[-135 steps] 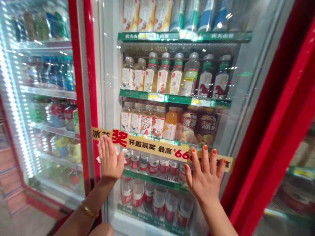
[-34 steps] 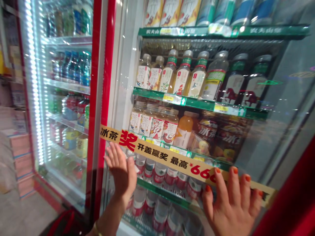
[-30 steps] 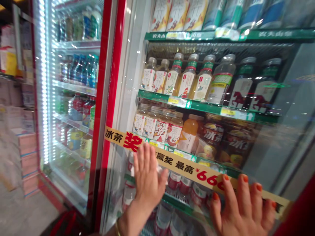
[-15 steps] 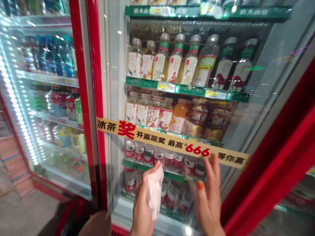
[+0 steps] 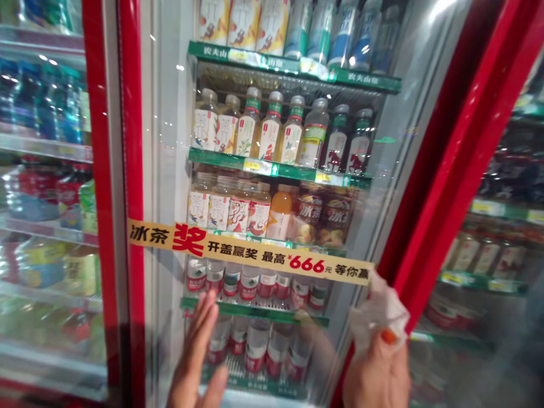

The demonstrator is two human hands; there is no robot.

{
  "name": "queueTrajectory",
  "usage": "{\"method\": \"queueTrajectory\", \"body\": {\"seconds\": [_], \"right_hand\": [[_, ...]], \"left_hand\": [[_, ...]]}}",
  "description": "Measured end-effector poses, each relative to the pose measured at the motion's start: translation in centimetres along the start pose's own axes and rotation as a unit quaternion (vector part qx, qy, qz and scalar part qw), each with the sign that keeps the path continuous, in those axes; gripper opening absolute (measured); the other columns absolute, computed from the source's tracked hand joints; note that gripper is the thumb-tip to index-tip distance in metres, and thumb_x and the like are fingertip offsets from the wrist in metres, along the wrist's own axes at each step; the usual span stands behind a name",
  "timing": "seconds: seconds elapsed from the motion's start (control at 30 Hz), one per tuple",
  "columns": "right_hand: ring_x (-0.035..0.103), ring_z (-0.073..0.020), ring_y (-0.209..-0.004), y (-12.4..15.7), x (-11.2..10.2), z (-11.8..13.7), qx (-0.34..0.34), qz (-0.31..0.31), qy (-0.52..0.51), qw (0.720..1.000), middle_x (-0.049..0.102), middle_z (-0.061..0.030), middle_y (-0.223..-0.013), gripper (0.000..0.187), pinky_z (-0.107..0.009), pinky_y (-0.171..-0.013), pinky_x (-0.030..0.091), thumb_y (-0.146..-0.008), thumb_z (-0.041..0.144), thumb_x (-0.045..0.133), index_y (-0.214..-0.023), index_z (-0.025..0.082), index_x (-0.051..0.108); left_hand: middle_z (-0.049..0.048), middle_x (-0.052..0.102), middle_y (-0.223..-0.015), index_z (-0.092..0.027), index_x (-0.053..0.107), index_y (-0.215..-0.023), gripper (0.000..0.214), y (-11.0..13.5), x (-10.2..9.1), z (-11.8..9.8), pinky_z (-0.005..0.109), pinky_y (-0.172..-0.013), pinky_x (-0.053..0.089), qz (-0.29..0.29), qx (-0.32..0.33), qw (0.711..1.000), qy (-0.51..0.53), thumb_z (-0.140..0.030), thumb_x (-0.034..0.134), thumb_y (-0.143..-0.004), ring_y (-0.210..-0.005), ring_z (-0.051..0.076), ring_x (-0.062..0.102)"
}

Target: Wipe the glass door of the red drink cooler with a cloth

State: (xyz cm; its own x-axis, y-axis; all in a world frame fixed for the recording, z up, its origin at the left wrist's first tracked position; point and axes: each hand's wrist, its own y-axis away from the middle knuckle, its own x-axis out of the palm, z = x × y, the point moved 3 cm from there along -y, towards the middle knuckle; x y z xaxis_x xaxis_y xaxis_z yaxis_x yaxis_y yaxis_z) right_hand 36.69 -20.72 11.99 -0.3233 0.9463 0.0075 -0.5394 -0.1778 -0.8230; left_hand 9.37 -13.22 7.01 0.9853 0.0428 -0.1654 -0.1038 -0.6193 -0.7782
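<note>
Right hand: the right hand [image 5: 376, 371] sits low at the right of the view, curled narrow around a crumpled white tissue [image 5: 379, 310], with one orange-painted fingernail [image 5: 388, 336] showing against it.

Tissue: gathered into a loose bunch above the right hand, its upper corner reaching the end of the banner; the fingers back it from below.

Left hand: the left hand [image 5: 194, 354] is open and empty, low and to the left of the right hand, fingers spread and pointing up. It is blurred, so whether it touches the glass door [image 5: 395, 187] cannot be told.

Glass door: the pane stands directly ahead of both hands, carrying bright reflections.

Banner: a yellow printed strip [image 5: 250, 252] runs across the glass above the left hand, ending just over the tissue.

Shelves: behind the glass, rows of red-labelled bottled water [image 5: 255, 283] stand just above the left hand, with tea-drink bottles [image 5: 229, 207] higher up.

Frame: a red door frame [image 5: 446, 170] rises just right of the right hand.
</note>
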Motion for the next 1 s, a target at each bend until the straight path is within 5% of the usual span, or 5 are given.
{"method": "queueTrajectory", "body": {"seconds": [0.13,0.33,0.57,0.77,1.0], "right_hand": [[0.011,-0.0434,-0.172,-4.9,3.8,2.0,-0.148,-0.031,0.164,0.975,0.017,-0.0172,-0.185,0.078,-0.083,-0.131,0.022,-0.113,0.052,0.035,-0.178,0.02,0.008],[0.012,-0.0275,-0.174,1.4,9.3,1.3,-0.492,0.098,0.238,0.832,0.024,-0.0035,-0.185,0.094,-0.043,-0.143,0.012,-0.102,0.078,0.044,-0.174,0.019,0.032],[-0.003,-0.036,-0.174,-9.1,7.4,3.6,-0.249,-0.044,0.297,0.921,-0.001,-0.0156,-0.186,0.082,-0.071,-0.135,0.024,-0.112,0.045,0.038,-0.177,0.012,0.001],[0.005,-0.025,-0.174,-2.8,9.7,5.6,-0.533,0.133,0.263,0.793,0.02,0.0038,-0.185,0.081,-0.042,-0.143,-0.001,-0.107,0.064,0.049,-0.176,0.029,0.026],[-0.005,-0.0394,-0.173,-12.0,6.7,4.2,-0.266,-0.005,0.318,0.91,-0.008,-0.0146,-0.186,0.086,-0.074,-0.136,0.021,-0.112,0.044,0.041,-0.177,0.016,-0.008]], "left_hand": [[-0.0005,0.018,-0.186,-0.036,0.024,-0.175,0.077,-5.9,-3.2,3.4,0.058,-0.144,0.013,-0.142,0.135,0.939,-0.283,-0.027,0.054,-0.105,-0.174,0.031,0.011],[0.0059,0.01,-0.187,-0.023,0.016,-0.177,0.082,-9.0,-1.7,6.2,0.053,-0.144,0.003,-0.179,0.227,0.879,-0.378,-0.026,0.054,-0.104,-0.175,0.028,0.006],[0.0015,0.011,-0.187,-0.026,0.017,-0.177,0.081,-8.7,-1.5,6.6,0.052,-0.144,0.005,-0.191,0.218,0.881,-0.375,-0.028,0.053,-0.104,-0.175,0.025,0.007],[0.0027,0.012,-0.187,-0.028,0.016,-0.177,0.082,-8.7,-1.6,6.9,0.056,-0.143,0.007,-0.181,0.209,0.884,-0.377,-0.028,0.053,-0.104,-0.174,0.027,0.009],[0.002,0.014,-0.186,-0.029,0.018,-0.177,0.083,-8.5,-1.5,6.9,0.056,-0.144,0.008,-0.19,0.198,0.888,-0.369,-0.028,0.055,-0.103,-0.174,0.028,0.011]]}}
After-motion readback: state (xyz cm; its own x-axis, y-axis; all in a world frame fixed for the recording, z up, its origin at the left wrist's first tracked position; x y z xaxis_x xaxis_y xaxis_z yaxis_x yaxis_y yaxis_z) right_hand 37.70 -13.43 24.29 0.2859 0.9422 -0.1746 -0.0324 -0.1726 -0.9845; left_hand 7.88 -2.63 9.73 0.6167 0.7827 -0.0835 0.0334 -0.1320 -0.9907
